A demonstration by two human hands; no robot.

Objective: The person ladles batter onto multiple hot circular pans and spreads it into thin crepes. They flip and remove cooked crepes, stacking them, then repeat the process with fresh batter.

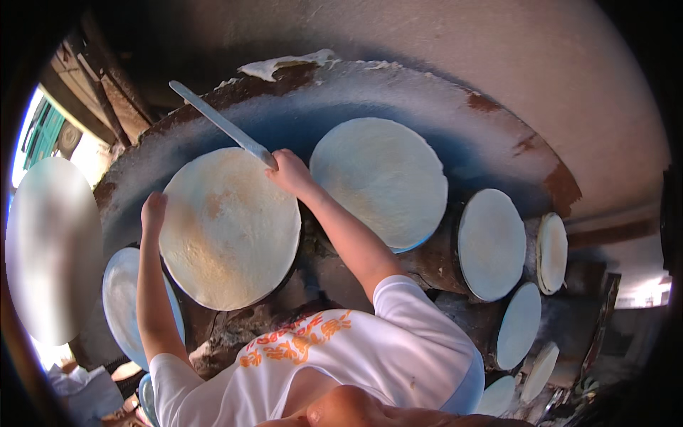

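Nearest to the head camera was one white shirt [420,349]. Beyond it, one large flatbread [229,238] lay between two hands: the right hand [289,172] grasped one flat stick [217,119]; the left hand [153,211] was at the left edge, its grip I could not tell. One second big flatbread [377,183] lay rightward.

White T-shirt [420,349] worn by the person: printed lettering [297,346] across the chest. Large orange characters, smaller red ones alongside, running at a slant; the cloth curves, blurring fine strokes.
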